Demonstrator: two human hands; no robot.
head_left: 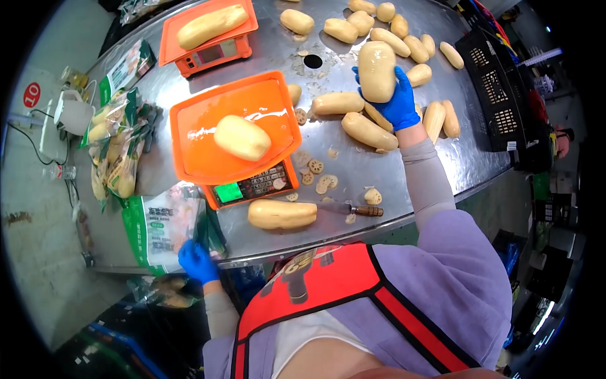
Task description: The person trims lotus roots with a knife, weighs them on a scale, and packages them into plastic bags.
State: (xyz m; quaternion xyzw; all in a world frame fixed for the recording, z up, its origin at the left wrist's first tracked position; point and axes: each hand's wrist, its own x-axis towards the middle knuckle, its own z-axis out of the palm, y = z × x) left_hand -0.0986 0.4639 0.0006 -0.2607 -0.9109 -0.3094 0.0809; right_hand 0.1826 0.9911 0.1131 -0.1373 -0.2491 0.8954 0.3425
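Note:
My right hand (pixel 401 104), in a blue glove, is closed round a thick peeled lotus root (pixel 377 71), raised over the right part of the table. My left hand (pixel 198 261), also gloved in blue, is at the near edge with its fingers curled on a printed plastic bag (pixel 165 222); its fingertips are partly hidden. Between the hands, a lotus root piece (pixel 281 215) lies beside a knife (pixel 365 210) with a wooden handle. Another lotus root piece (pixel 242 138) rests on the orange tray (pixel 184 153) of the nearer scale.
A second orange scale (pixel 172 45) carries a long lotus root (pixel 213 26). Several pieces lie across the metal table (pixel 353 155), with cut slices (pixel 315 166) near the middle. Filled bags (pixel 120 142) sit at the left, and a black crate (pixel 495 88) stands along the right edge.

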